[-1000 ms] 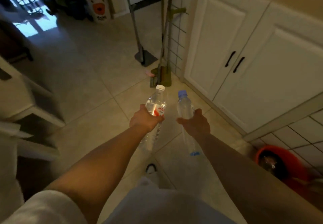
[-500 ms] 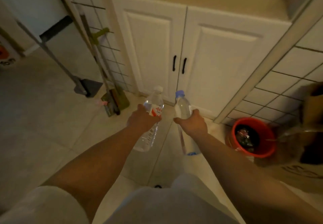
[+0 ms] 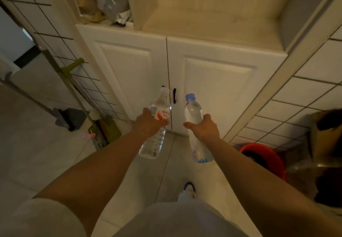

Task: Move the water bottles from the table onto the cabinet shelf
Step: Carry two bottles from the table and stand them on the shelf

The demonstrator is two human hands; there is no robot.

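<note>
An orange bucket sits right; a mop leans left.

A pale tiled floor carries an orange bucket and dustpan.

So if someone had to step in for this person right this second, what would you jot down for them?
Left hand: its grip is round the white-capped bottle with the red label.
Right hand: its grip is round the blue-capped bottle.
Both bottles are in the air in front of the closed cabinet doors, below the open shelf.
Done: both bottles are picked up and brought to the cabinet.
Left: lift them and stand them on the bare right part of the shelf; the compartment to its left holds bags. Whether more bottles wait on the table cannot be seen.
</note>
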